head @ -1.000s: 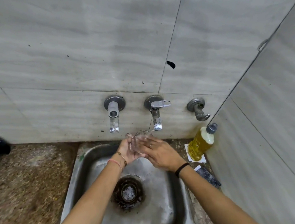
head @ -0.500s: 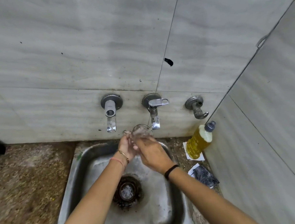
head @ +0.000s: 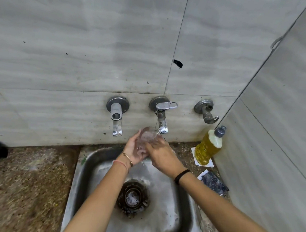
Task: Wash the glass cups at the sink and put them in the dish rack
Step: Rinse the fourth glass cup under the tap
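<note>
Rinsing stage: a glass cup (head: 148, 134) is held under the middle tap (head: 162, 116) above the steel sink (head: 82, 167).
Cup position: between both hands, its rim just beside and below the tap's spout, over the back edge of the basin.
Cup axis: tilted, mouth up and toward the spout, base down toward the palms.
Left hand (head: 135, 149): cupped round the cup's lower left side, fingers closed against the glass.
Right hand (head: 161, 153): laid over the cup's right side and base, fingers curled on it; how firmly it grips cannot be told.
Nearer hand: neither; both are touching the cup, the left from below-left, the right from the right.
Water: a wet sheen lies on the basin below the hands; the stream itself is too faint to confirm.
Dish rack: not in view, so the direction of the coming carry cannot be told.
Other fixtures: a left tap (head: 117, 113) and a right valve (head: 206, 111) stand apart from the cup; a soap bottle (head: 209, 147) stands in the right corner.
Judged risk: wet glass may slip if either hand lets go before the other has it.
</note>
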Demonstrator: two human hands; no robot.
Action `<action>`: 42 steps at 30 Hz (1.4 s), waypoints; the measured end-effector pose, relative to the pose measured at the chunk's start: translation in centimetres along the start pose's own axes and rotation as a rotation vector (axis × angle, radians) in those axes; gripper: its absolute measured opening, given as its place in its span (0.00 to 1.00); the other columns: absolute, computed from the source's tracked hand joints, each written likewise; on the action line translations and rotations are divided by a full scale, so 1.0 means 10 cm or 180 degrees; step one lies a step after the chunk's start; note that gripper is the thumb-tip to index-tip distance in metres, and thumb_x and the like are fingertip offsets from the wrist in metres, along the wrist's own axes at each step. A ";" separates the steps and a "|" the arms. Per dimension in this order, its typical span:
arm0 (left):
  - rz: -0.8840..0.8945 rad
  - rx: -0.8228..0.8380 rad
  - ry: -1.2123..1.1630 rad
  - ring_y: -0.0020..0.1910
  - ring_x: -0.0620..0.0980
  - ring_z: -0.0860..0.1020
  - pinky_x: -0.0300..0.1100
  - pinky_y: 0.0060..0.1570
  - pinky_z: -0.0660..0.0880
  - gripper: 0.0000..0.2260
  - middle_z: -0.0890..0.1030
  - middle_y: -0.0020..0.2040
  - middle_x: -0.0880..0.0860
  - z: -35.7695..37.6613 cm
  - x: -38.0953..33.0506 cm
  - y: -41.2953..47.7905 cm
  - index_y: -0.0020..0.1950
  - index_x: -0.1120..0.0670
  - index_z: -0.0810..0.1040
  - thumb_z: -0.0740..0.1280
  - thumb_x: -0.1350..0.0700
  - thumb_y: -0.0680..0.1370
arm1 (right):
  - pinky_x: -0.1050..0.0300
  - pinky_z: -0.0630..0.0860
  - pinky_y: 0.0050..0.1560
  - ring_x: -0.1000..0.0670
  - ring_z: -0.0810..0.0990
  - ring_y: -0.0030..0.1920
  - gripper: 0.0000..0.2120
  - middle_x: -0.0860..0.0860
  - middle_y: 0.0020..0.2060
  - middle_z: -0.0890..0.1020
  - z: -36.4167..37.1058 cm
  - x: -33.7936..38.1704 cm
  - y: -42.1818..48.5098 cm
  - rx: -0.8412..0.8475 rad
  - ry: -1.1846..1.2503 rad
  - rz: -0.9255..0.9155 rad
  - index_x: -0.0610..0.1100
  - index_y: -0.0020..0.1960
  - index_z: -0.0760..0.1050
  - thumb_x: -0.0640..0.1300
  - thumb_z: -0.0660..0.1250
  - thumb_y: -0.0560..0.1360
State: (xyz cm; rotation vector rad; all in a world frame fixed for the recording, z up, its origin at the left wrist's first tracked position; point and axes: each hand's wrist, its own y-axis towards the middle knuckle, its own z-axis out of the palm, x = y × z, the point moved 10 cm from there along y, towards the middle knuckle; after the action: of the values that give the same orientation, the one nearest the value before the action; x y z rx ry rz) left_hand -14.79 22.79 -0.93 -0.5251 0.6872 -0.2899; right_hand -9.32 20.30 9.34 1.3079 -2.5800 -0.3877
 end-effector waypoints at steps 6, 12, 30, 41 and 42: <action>0.0114 -0.0039 0.0259 0.39 0.53 0.82 0.44 0.42 0.79 0.19 0.83 0.41 0.56 0.00 -0.02 -0.01 0.48 0.61 0.81 0.63 0.44 0.76 | 0.48 0.65 0.71 0.41 0.79 0.56 0.28 0.40 0.50 0.83 0.11 0.17 -0.08 0.0283 -0.0203 -0.0400 0.34 0.67 0.69 0.32 0.60 0.66; 0.0418 -0.0103 -0.0025 0.46 0.51 0.81 0.49 0.60 0.72 0.26 0.83 0.44 0.55 0.06 0.07 0.00 0.48 0.58 0.82 0.55 0.39 0.79 | 0.58 0.71 0.60 0.45 0.76 0.63 0.25 0.43 0.62 0.77 0.11 -0.06 -0.03 0.0219 0.2517 0.2253 0.40 0.71 0.62 0.29 0.57 0.75; -0.0018 0.0326 -0.0053 0.31 0.50 0.80 0.42 0.32 0.77 0.19 0.81 0.35 0.55 0.04 0.26 0.09 0.40 0.57 0.83 0.62 0.44 0.74 | 0.54 0.75 0.46 0.46 0.81 0.41 0.06 0.46 0.40 0.83 -0.17 0.00 0.06 0.0350 0.0102 -0.0636 0.43 0.49 0.77 0.45 0.64 0.78; 0.0185 0.0470 -0.0097 0.49 0.55 0.82 0.54 0.53 0.76 0.23 0.83 0.52 0.58 0.24 0.17 -0.12 0.56 0.57 0.79 0.60 0.39 0.75 | 0.60 0.77 0.41 0.52 0.82 0.35 0.21 0.46 0.35 0.83 0.22 -0.69 0.10 0.0463 0.3059 0.2572 0.38 0.41 0.78 0.57 0.63 0.78; 0.0211 0.0420 -0.0114 0.47 0.55 0.83 0.54 0.52 0.77 0.22 0.83 0.50 0.57 0.21 0.14 -0.10 0.54 0.56 0.79 0.58 0.39 0.77 | 0.60 0.78 0.42 0.51 0.83 0.38 0.21 0.46 0.39 0.84 0.23 -0.67 0.09 0.0501 0.3323 0.2546 0.39 0.44 0.79 0.57 0.62 0.78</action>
State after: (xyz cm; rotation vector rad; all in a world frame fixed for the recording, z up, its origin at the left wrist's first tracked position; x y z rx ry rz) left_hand -12.48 22.09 0.28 -0.3801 0.6448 -0.2612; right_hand -6.86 26.51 6.95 0.2318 -1.9430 0.5187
